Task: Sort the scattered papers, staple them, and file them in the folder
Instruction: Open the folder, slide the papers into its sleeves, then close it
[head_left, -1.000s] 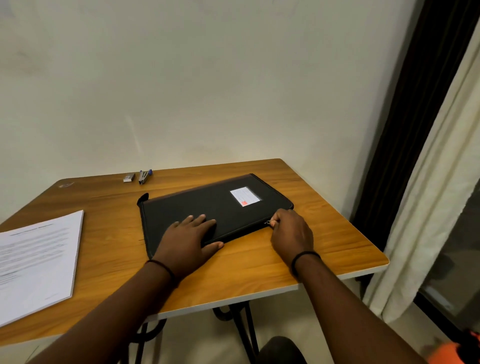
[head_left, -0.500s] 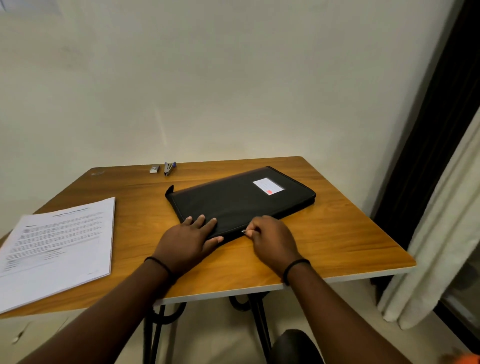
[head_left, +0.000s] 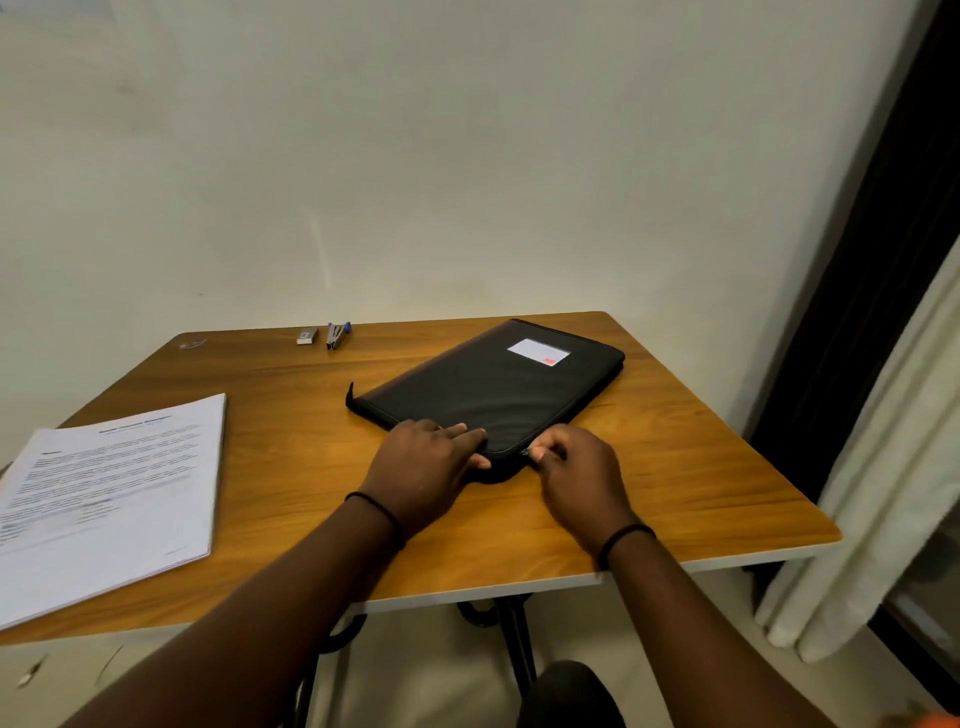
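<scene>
Closest in, two bare forearms reach over the near edge of the wooden bench, each wrist ringed by a thin black band. The left hand lies flat with its fingers stretched out together, pressing on the near corner of the black zippered fabric folder. Just beside it, the right hand has its fingers curled, and the grip looks to be a pinch on the small metal zipper pull at the folder's near edge, though the pull is tiny and slightly blurred.

The folder lies closed and flat, set at a slant from the middle of the bench toward the far right corner. Its cover is smooth and dark, with a loop tab at its left corner. A white rectangular label with a red patch sits near its far end; any writing on it is too small to read.

At the left edge, well apart from the folder, rests a squared stack of white printed papers, partly overhanging the near left corner. It carries a bold heading and lines of text, none of it legible. Bare wood lies between the stack and the folder, and more along the right edge.

Near the far edge lie a small blue and silver stapler and, just beside it, a small grey box.
</scene>
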